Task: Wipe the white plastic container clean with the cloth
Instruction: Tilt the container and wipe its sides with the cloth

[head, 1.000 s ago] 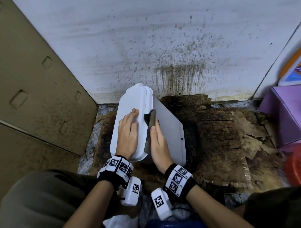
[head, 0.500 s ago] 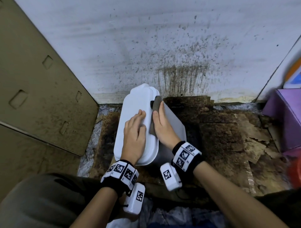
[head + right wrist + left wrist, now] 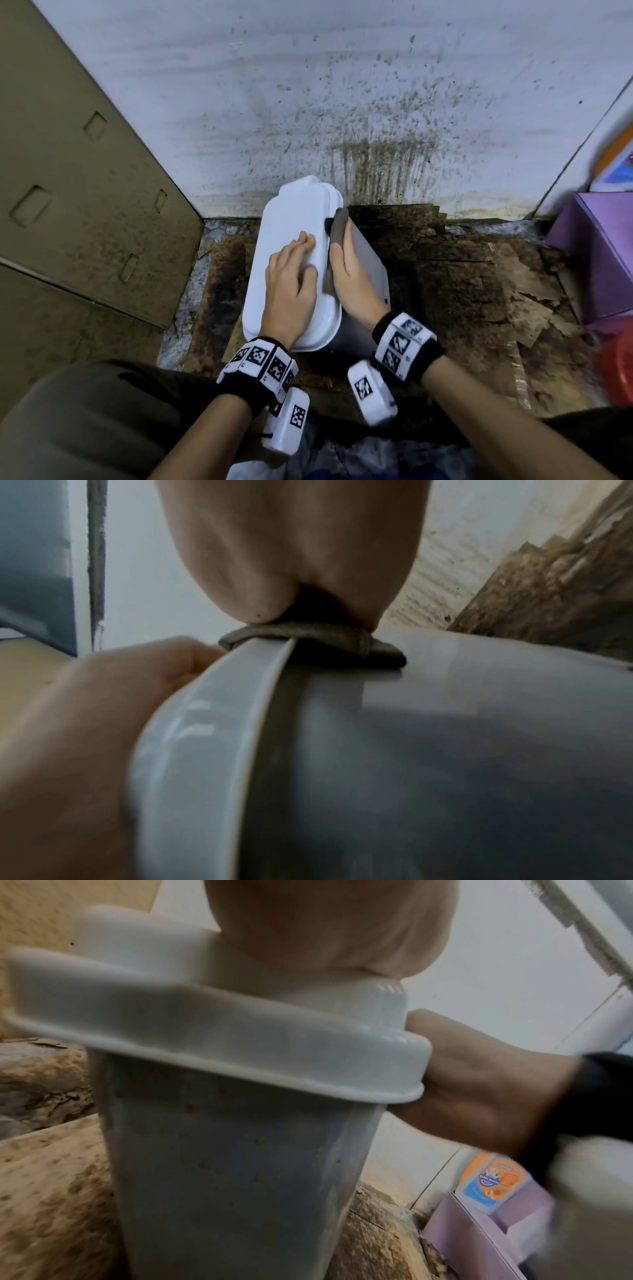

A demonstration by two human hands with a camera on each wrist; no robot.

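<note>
The white plastic container (image 3: 291, 219) stands on the stained floor with its lid on. My left hand (image 3: 291, 274) lies flat on the lid with straight fingers, holding it down. My right hand (image 3: 352, 274) presses a grey-brown cloth (image 3: 337, 226) with straight fingers against the container's right wall, just under the lid rim, near the far end. The right wrist view shows the cloth (image 3: 308, 637) squeezed between my palm (image 3: 291, 547) and the wall. In the left wrist view the near wall (image 3: 222, 1177) carries brown specks. My right thumb is hidden.
A spattered white wall (image 3: 342, 102) rises right behind the container. Brown cardboard panels (image 3: 85, 205) close the left side. Peeling, dirty board (image 3: 479, 281) covers the floor. A purple box (image 3: 599, 246) and something red (image 3: 616, 370) sit at the right.
My right hand has slid the cloth along the container's right side, away from me towards the far end. My left hand has crept slightly forward on the lid.
</note>
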